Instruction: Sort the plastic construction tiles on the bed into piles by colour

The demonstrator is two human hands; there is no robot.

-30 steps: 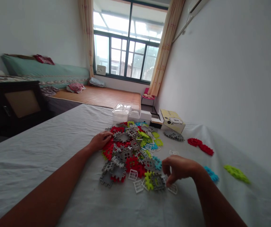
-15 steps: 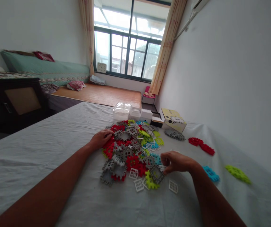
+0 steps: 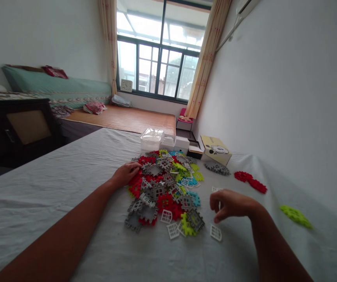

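Observation:
A heap of interlocking plastic building pieces (image 3: 165,201) in red, grey, lime and blue lies on the white cloth. My left hand (image 3: 126,174) rests at the heap's left edge by the red pieces, fingers together and curled in; what they hold, if anything, is hidden. Just right of the heap, my right hand (image 3: 229,203) is above the cloth, thumb and fingers pinched around what looks like a white window piece, mostly hidden. A loose white window piece (image 3: 215,232) lies below it, and others (image 3: 173,231) lie at the heap's near edge.
Sorted pieces lie to the right: grey (image 3: 217,168), red (image 3: 250,181) and lime (image 3: 296,216). Behind the heap stand a clear plastic box (image 3: 152,139), small white boxes (image 3: 181,143) and a yellow carton (image 3: 216,149). A wall rises along the right side.
My right hand has moved right, away from the heap, and the white piece beside it has gone from there. My forearm now covers the blue piece. My left hand stays put.

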